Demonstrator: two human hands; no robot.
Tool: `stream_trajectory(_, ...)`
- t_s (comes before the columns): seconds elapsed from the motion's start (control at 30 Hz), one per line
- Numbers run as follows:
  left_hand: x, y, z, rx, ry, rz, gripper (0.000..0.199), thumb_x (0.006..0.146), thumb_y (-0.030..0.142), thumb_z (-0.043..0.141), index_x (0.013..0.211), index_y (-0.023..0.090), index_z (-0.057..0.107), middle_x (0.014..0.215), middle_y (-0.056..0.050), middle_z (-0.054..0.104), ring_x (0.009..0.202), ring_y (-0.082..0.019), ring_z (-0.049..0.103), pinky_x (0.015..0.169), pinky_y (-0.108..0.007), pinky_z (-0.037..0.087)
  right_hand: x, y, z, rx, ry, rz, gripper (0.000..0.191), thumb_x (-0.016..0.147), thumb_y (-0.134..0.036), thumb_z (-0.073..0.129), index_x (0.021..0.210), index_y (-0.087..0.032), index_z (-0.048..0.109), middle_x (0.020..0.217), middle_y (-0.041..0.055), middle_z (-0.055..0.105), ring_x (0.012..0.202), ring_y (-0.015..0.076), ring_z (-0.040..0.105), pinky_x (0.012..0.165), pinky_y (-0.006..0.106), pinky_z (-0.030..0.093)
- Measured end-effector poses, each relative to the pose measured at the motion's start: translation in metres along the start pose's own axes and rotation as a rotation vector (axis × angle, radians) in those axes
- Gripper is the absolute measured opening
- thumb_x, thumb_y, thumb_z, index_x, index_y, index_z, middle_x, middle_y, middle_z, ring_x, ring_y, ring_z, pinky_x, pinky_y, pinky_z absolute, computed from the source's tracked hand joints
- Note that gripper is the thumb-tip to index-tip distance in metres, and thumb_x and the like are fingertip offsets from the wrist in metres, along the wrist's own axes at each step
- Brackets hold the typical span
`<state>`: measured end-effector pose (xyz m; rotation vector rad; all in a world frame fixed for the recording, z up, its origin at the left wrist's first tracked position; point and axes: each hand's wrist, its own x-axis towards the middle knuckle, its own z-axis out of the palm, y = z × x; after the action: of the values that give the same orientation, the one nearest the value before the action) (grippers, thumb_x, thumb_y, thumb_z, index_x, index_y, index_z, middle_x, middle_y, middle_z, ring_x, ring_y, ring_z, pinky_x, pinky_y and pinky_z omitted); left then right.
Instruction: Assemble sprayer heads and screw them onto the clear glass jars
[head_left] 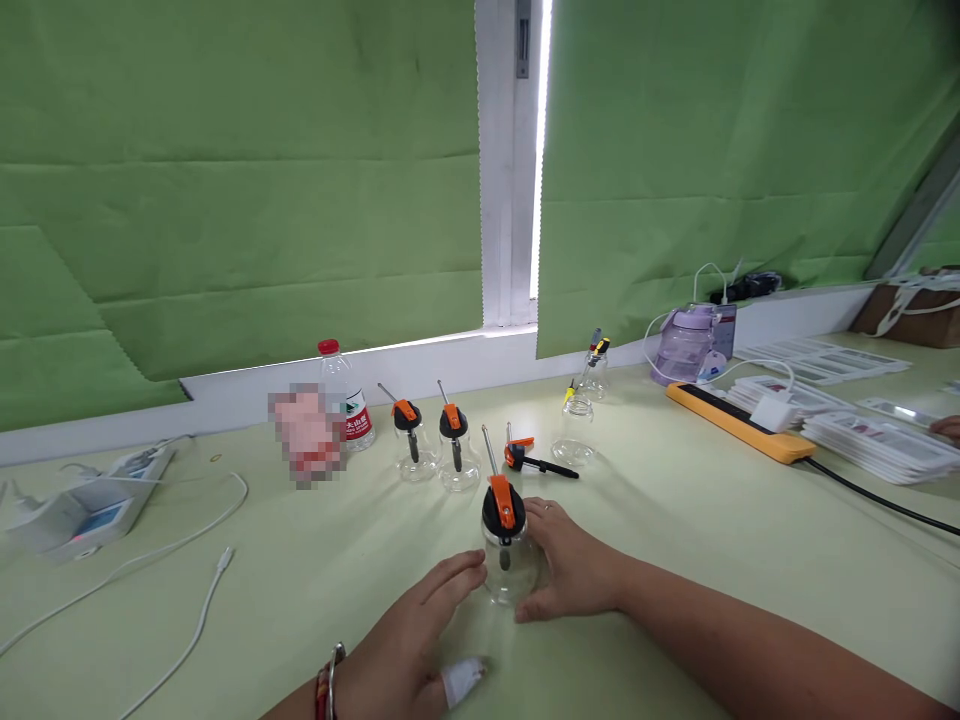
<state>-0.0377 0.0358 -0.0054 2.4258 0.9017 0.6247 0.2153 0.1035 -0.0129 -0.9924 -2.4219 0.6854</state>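
Note:
A clear glass jar (501, 585) stands upright on the table between my hands. Its black lid (491, 512) carries an orange lever (504, 500) and a thin metal rod rising at a slant; a dark piece hangs inside. My right hand (566, 560) curves round the jar's right side, thumb in front and fingers partly hidden behind. On the left, my left hand (427, 630) has its fingers stretched out, the tips at the glass, and white tape wraps its thumb. Just behind, a loose black-and-orange lid assembly (517, 457) with a black stem lies beside a lidless glass jar (574, 445).
Two more lidded jars (409, 450) stand farther back, near a red-capped water bottle (358, 420). Screwdrivers (600, 348) stick up at the back. An orange power strip (735, 425), a purple jug (681, 350) and stacked cards (885, 445) occupy the right; white cables (202, 620) cross the left.

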Motion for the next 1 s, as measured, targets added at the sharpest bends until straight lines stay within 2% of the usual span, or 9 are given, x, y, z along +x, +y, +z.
stream_trajectory(0.2,0.003,-0.004,-0.001,0.027,-0.082,-0.085,0.070,0.080,0.018,0.056,0.141,0.030,0.024,0.152,-0.007,0.026,0.138,-0.025,0.029,0.111,-0.044,0.032,0.002,0.005,0.000,-0.093,0.072,0.121,0.069,0.061,-0.058,0.072,0.114,-0.017,0.057,0.125,0.0129,0.053,0.119,0.0317,0.043,0.102,0.047,0.030)
stream_trajectory(0.37,0.004,-0.006,-0.002,0.005,-0.167,-0.162,0.069,0.078,0.020,0.058,0.140,0.029,0.029,0.155,-0.006,0.018,0.139,-0.025,0.025,0.112,-0.044,0.029,0.003,0.008,0.002,-0.158,0.113,0.161,0.053,0.076,-0.049,0.063,0.119,-0.019,0.056,0.130,0.0116,0.051,0.123,0.0298,0.041,0.103,0.046,0.029)
stream_trajectory(0.5,0.004,-0.009,-0.001,0.011,-0.148,-0.236,0.069,0.079,0.023,0.059,0.142,0.025,0.029,0.156,-0.009,0.013,0.141,-0.027,0.019,0.113,-0.046,0.025,0.001,0.005,0.007,-0.133,0.196,0.210,0.042,0.073,-0.040,0.065,0.108,-0.019,0.056,0.126,0.0116,0.053,0.118,0.0276,0.046,0.100,0.044,0.036)
stream_trajectory(0.6,0.005,-0.010,-0.002,0.014,-0.140,-0.260,0.068,0.078,0.022,0.059,0.141,0.024,0.031,0.156,-0.009,0.013,0.141,-0.027,0.018,0.113,-0.046,0.024,-0.003,-0.002,0.009,-0.120,0.251,0.181,0.034,0.074,-0.030,0.063,0.104,-0.019,0.052,0.137,0.0133,0.041,0.123,0.0266,0.043,0.098,0.042,0.040)
stream_trajectory(0.7,0.007,-0.009,-0.003,-0.002,-0.139,-0.254,0.067,0.078,0.024,0.060,0.139,0.023,0.035,0.155,-0.009,0.017,0.140,-0.028,0.020,0.113,-0.046,0.025,-0.005,-0.009,0.007,-0.190,0.220,0.037,0.026,0.078,-0.025,0.057,0.103,-0.020,0.054,0.150,0.0123,0.021,0.133,0.0282,0.031,0.103,0.044,0.034)
stream_trajectory(0.77,0.008,-0.009,-0.004,-0.012,-0.132,-0.249,0.067,0.077,0.025,0.061,0.139,0.023,0.036,0.155,-0.011,0.018,0.140,-0.030,0.021,0.112,-0.047,0.026,-0.005,-0.012,0.006,-0.241,0.162,-0.045,0.031,0.079,-0.024,0.056,0.110,-0.021,0.056,0.154,0.0102,0.010,0.138,0.0307,0.021,0.106,0.046,0.029)
stream_trajectory(0.83,0.008,-0.010,-0.004,-0.011,-0.130,-0.246,0.067,0.078,0.027,0.061,0.140,0.022,0.037,0.155,-0.011,0.017,0.140,-0.031,0.021,0.112,-0.049,0.025,-0.004,-0.010,0.005,-0.267,0.109,-0.065,0.044,0.080,-0.025,0.057,0.123,-0.024,0.052,0.156,0.0091,0.002,0.140,0.0330,0.013,0.107,0.048,0.026)
stream_trajectory(0.9,0.008,-0.011,-0.004,0.000,-0.130,-0.245,0.066,0.078,0.029,0.061,0.139,0.023,0.038,0.155,-0.012,0.016,0.140,-0.031,0.021,0.112,-0.050,0.025,-0.003,-0.006,0.006,-0.276,0.072,-0.034,0.057,0.081,-0.030,0.056,0.136,-0.027,0.041,0.156,0.0095,0.000,0.141,0.0340,0.010,0.107,0.051,0.025)
stream_trajectory(1.0,0.009,-0.012,-0.004,0.010,-0.125,-0.253,0.062,0.078,0.032,0.063,0.136,0.024,0.043,0.154,-0.012,0.017,0.139,-0.033,0.021,0.111,-0.051,0.026,-0.001,0.004,0.007,-0.285,0.062,0.038,0.063,0.083,-0.035,0.055,0.142,-0.027,0.032,0.156,0.0103,0.002,0.141,0.0333,0.010,0.108,0.052,0.023)
